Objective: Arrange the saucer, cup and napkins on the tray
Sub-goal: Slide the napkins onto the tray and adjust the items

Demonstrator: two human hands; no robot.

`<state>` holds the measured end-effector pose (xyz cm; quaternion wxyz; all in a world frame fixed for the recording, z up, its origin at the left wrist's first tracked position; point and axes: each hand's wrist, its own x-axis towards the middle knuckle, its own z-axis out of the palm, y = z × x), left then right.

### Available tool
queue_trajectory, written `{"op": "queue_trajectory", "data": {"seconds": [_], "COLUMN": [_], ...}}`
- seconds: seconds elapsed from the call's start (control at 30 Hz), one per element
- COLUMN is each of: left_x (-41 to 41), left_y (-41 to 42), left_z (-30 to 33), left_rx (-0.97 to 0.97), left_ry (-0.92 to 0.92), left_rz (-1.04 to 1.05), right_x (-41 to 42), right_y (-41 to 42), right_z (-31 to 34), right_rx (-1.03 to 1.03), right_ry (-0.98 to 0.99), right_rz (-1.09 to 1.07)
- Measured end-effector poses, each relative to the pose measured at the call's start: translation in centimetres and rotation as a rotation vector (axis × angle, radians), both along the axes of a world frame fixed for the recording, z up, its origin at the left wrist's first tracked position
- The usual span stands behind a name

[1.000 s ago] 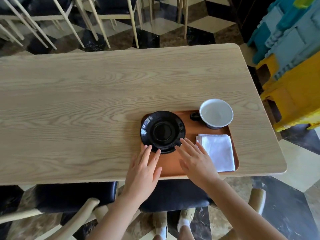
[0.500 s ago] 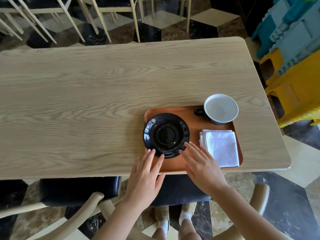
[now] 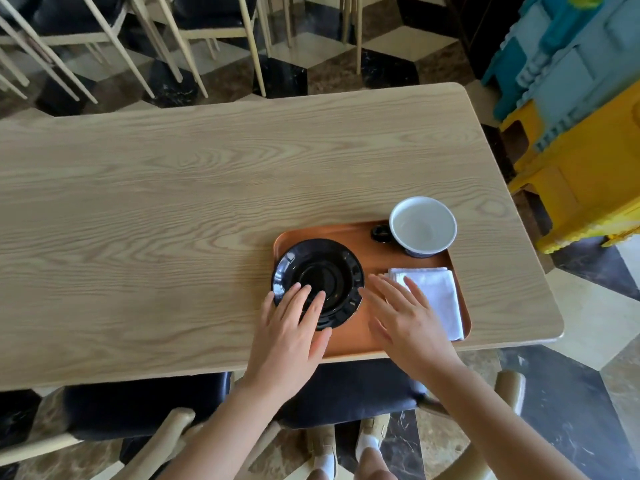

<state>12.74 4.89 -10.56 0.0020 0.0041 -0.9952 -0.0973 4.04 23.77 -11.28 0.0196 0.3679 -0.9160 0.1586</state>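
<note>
Left grip (image 3: 289,336): the hand lies flat, fingers spread and extended, enclosing nothing. Its fingertips (image 3: 306,292) rest on the near-left rim of the black saucer (image 3: 318,282). The saucer sits directly ahead of this grip, on the left part of the copper-coloured tray (image 3: 372,258), with its left edge overhanging the tray rim toward the tabletop (image 3: 173,220).

Right grip (image 3: 407,322): the hand is likewise flat and open, palm down, holding nothing. Whether the palm touches the tray cannot be told. Its index side lies just beside the saucer's right edge. Its outer fingers overlap the near-left corner of the folded white napkins (image 3: 438,296), which lie immediately to the right of this grip, on the right part of the tray.

The cup (image 3: 422,225), white inside and dark outside, stands upright ahead of the right grip at the tray's far right corner, well apart from both hands. Its dark handle (image 3: 381,233) points left, toward the saucer side.

The tray rests on the tabletop at the near edge, between both forearms.
</note>
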Motion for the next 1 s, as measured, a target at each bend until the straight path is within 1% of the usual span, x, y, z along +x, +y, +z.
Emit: {"op": "queue_trajectory", "data": {"seconds": [0.07,0.13,0.23,0.3,0.4,0.47,0.53,0.6,0.73,0.8,0.9,1.0], "left_x": [-3.5,-7.6,-13.2,-15.8,-17.6,-17.9,-18.0,-18.0,-18.0,-17.8,-17.4,-16.8], "left_y": [0.7,1.7,3.7,5.0,6.5,6.9,6.9,7.0,6.9,6.7,6.1,5.5], "left_z": [0.9,1.7,2.4,2.1,1.1,0.5,0.0,0.0,0.3,0.4,0.7,0.9], "left_rx": [0.005,-0.006,-0.016,0.007,0.028,0.017,0.044,0.131,0.474,0.609,0.735,0.802], "left_ry": [0.094,0.156,0.153,0.125,0.049,-0.008,-0.014,-0.019,-0.048,-0.069,-0.103,-0.111], "left_rz": [-0.018,-0.044,-0.041,-0.023,0.000,0.038,0.071,0.105,0.216,0.241,0.275,0.345], "right_x": [-2.6,-5.6,-9.4,-11.2,-12.6,-12.9,-12.9,-13.0,-13.2,-13.1,-12.9,-12.6], "right_y": [1.0,2.2,3.9,4.6,5.0,5.0,4.8,4.8,4.9,4.9,4.9,4.6], "right_z": [1.2,2.1,2.4,2.2,2.1,2.1,2.1,2.0,2.0,1.9,1.8,1.8], "right_rx": [-0.038,-0.024,0.052,0.103,0.152,0.129,0.080,0.024,-0.128,-0.203,-0.274,-0.295], "right_ry": [0.072,0.110,0.086,0.041,-0.093,-0.181,-0.264,-0.322,-0.421,-0.465,-0.499,-0.502], "right_rz": [-0.101,-0.198,-0.326,-0.393,-0.461,-0.484,-0.496,-0.508,-0.534,-0.559,-0.577,-0.568]}}
